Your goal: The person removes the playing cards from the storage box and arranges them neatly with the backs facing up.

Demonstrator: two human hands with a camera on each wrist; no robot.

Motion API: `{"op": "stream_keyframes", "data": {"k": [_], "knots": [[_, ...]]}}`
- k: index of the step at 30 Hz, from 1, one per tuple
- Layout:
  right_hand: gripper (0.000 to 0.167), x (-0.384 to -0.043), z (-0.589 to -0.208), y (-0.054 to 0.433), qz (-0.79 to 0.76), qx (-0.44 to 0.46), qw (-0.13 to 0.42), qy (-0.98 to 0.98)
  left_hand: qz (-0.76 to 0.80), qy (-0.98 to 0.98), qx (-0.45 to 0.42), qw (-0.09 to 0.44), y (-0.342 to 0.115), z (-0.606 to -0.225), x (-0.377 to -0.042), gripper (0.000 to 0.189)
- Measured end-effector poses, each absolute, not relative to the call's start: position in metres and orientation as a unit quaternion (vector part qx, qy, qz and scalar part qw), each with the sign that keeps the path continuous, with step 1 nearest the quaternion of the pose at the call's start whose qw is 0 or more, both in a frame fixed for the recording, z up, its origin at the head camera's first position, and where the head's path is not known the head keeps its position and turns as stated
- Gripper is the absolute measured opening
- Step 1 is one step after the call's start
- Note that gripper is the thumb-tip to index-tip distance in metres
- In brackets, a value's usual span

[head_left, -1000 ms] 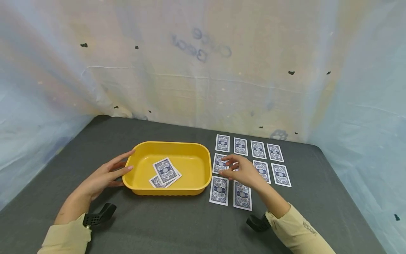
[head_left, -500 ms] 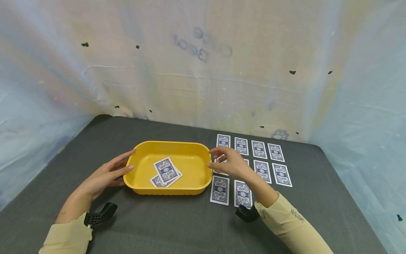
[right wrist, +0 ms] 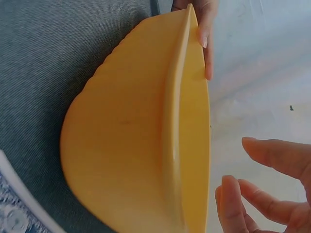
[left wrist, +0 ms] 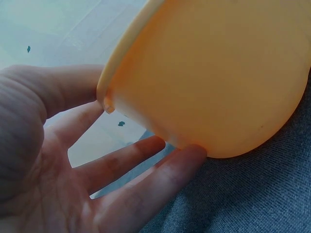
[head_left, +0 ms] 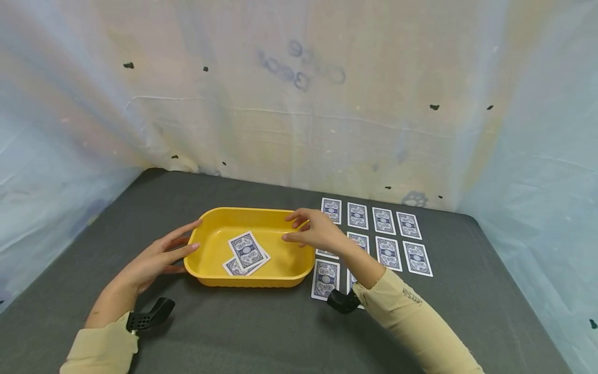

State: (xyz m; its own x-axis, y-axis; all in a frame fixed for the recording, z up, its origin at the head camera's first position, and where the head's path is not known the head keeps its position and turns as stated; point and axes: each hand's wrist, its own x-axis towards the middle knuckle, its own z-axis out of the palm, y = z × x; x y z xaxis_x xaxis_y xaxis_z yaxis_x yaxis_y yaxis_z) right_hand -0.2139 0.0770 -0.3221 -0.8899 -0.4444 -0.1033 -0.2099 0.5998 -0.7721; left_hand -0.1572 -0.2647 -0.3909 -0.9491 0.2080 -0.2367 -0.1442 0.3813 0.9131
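Observation:
A yellow plastic tub stands on the dark cloth. Inside it lie a few overlapping playing cards, backs up. My left hand rests against the tub's left end; in the left wrist view the thumb meets the rim and the spread fingers touch the outer wall. Over the tub's right end hovers my right hand, its fingers loosely bent. The right wrist view shows a gap between thumb and fingers, with nothing held there.
Right of the tub, several face-down playing cards lie in rows, partly covered by the right hand and forearm. A pale plastic sheet hangs behind the table and along both sides. Each wrist carries a black camera mount.
My right hand has moved left, from above the rows of cards to over the tub's right end. The left hand has stayed at the tub, and the cards inside look unchanged.

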Motion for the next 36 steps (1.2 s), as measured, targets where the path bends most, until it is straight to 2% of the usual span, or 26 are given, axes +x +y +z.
{"op": "stream_keyframes", "data": {"k": [20, 36], "knots": [[0.055, -0.23, -0.325, 0.031, -0.307, -0.207, 0.202, 0.907, 0.558, 0.814, 0.015, 0.163, -0.264, -0.39, -0.158, 0.073], [0.067, -0.241, -0.344, 0.0, -0.264, -0.215, 0.247, 0.907, 0.562, 0.811, 0.016, 0.164, -0.266, -0.391, -0.158, 0.073]]}}
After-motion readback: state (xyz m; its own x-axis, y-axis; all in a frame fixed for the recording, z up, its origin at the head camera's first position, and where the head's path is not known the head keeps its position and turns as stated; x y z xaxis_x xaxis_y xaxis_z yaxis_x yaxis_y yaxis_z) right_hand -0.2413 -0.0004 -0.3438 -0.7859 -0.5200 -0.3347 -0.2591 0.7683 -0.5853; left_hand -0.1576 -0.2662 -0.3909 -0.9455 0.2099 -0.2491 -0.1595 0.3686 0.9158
